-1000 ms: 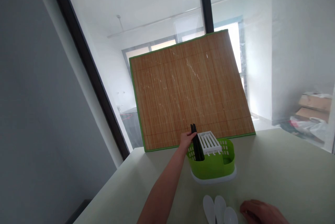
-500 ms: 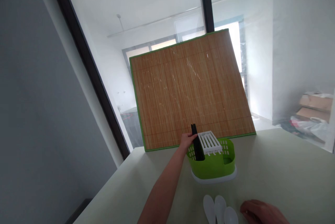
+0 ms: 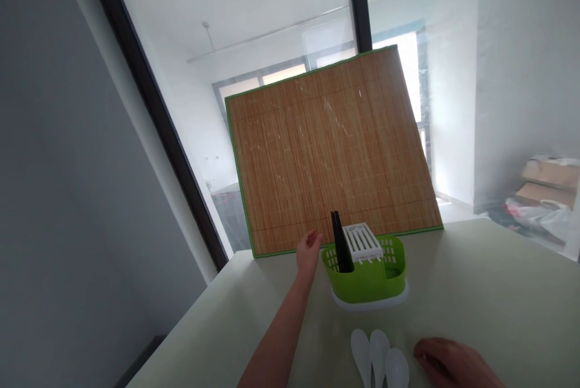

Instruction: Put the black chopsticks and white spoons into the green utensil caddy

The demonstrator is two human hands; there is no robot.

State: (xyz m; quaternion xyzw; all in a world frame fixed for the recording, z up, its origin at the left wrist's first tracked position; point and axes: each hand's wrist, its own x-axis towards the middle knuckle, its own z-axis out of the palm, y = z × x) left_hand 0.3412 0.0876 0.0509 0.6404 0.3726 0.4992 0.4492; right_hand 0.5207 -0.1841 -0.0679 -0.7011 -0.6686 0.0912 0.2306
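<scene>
A green basket [image 3: 367, 285] with a white base stands on the table, a white slatted rack [image 3: 362, 242] across its top. Black chopsticks [image 3: 341, 243] lean upright in its left compartment. Just left of the basket, my left hand [image 3: 309, 249] is raised with nothing in it, its fingers a little apart and touching nothing. Three white spoons [image 3: 379, 355] lie at the near edge, in front of the basket. My right hand [image 3: 448, 361] rests on the table right of the spoons, its fingers curled; whether they hold anything is hidden.
Behind the basket, a bamboo mat [image 3: 330, 152] with green edging leans against the glass wall. The pale table [image 3: 489, 291] reaches to both sides. Beyond the glass at the right are cardboard boxes [image 3: 550, 182] and plastic bags.
My left hand has let go of the black chopsticks and moved left, away from the basket. The chopsticks stay in the basket. The view has shifted slightly.
</scene>
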